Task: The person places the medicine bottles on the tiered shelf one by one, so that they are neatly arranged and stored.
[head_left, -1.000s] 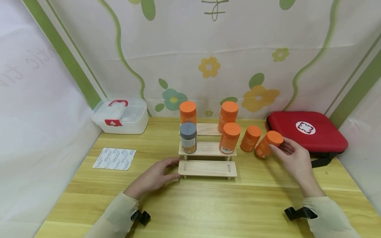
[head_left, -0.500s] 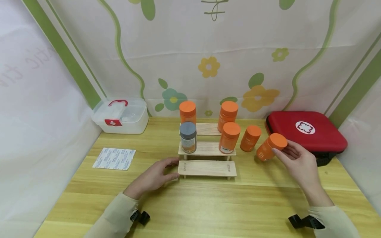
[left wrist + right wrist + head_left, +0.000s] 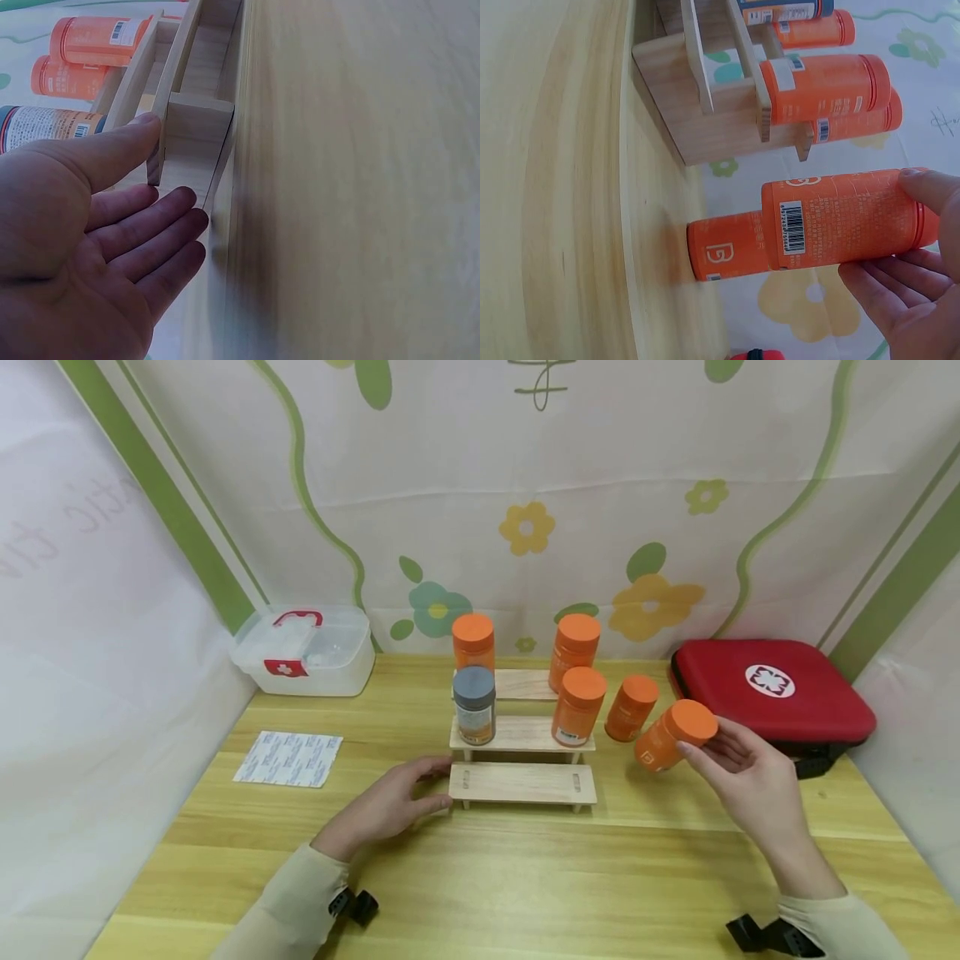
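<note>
While the right hand [image 3: 757,781] pinches a tilted orange bottle [image 3: 671,737] near its cap, the left hand [image 3: 390,802] lies at the left end of the lowest step of a wooden stand [image 3: 522,783], as the head view shows. The held bottle leans with its cap toward the right hand, just beside a small orange bottle [image 3: 632,708] on the counter [image 3: 525,885]. On the stand's middle step, a grey-capped jar [image 3: 475,706] is at the left and an orange-capped bottle [image 3: 578,706] at the right; two more orange bottles [image 3: 573,652] are on the back step, one at either end. Behind the right hand lies a red case [image 3: 772,689] with a white emblem. Over on the left are a clear box [image 3: 303,652] with a red handle and, nearer the person, a flat white packet [image 3: 288,758].

From the left wrist, the left hand's fingers are nearly straight and slightly spread; its thumb touches the end of the step, with the fingertips close by the stand's side.

From the right wrist, thumb and fingers sit on opposite sides of the tilted bottle, whose base is apart from the counter. Its barcode shows, and it partly covers the small orange bottle.
</note>
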### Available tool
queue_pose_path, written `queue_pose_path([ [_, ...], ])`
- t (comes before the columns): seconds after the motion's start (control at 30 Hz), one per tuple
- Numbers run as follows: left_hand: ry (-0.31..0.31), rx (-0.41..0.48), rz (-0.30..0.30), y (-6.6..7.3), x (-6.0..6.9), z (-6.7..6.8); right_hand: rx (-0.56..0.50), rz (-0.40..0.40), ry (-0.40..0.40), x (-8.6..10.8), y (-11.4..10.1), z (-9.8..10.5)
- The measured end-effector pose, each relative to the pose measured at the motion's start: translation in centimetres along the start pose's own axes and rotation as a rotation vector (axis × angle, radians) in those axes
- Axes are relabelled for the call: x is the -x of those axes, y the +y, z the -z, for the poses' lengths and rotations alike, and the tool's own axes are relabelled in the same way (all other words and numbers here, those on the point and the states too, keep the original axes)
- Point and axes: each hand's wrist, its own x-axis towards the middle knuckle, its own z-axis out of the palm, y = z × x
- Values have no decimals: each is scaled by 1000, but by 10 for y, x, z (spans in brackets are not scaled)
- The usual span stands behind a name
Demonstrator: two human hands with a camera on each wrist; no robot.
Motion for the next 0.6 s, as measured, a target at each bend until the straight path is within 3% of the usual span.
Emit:
queue_pose_path([
  [0.6, -4, -3, -19, -1, 0, 0, -51, 151, 16, 15, -23, -14],
])
